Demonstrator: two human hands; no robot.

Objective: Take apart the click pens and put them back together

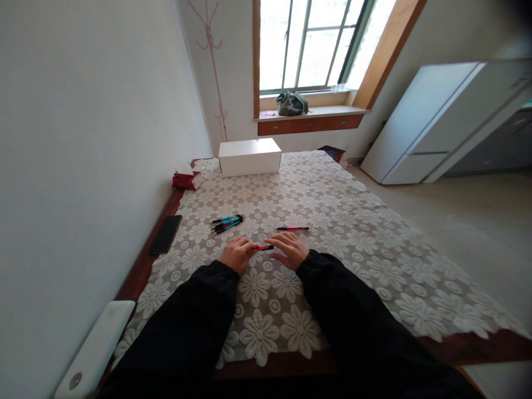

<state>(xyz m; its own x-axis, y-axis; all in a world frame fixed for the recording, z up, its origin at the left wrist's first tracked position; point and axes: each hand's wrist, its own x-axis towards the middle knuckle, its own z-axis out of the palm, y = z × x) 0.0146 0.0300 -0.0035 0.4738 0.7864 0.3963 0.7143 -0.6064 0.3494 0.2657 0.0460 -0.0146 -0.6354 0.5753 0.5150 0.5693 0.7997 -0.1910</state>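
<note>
Worktop being viewed from above, both hands being held over a floral lace tablecloth (307, 191) that is being spread across a dark wooden table (490, 346). A red-and-black pen (266, 248) is being gripped at its red end by the left hand (238, 254), thumb and fingers being pressed together on it; the pen is being held crosswise between the two hands, its black end being pointed toward the right. By the right hand (290, 249) the black end is being approached closely, thumb and fingers being held apart around it; whether contact is being made cannot be told. Both wrists are being covered by black sleeves (366, 316). Just beyond the right hand a second red-and-black pen (293, 228) is being left lying crosswise on the cloth. Beyond the left hand, a little to the left, a bunch of teal-and-black pens (227, 223) is being seen, the pens being laid close together; their exact count cannot be told. Near the left table edge a dark phone-like slab (165, 235) is being supported flat, a red packet (186, 180) being placed farther off. Toward the far end a white box (249, 158) is being borne by the cloth. In the near left corner a long white device (97, 346) is being partly cut off by the frame.
</note>
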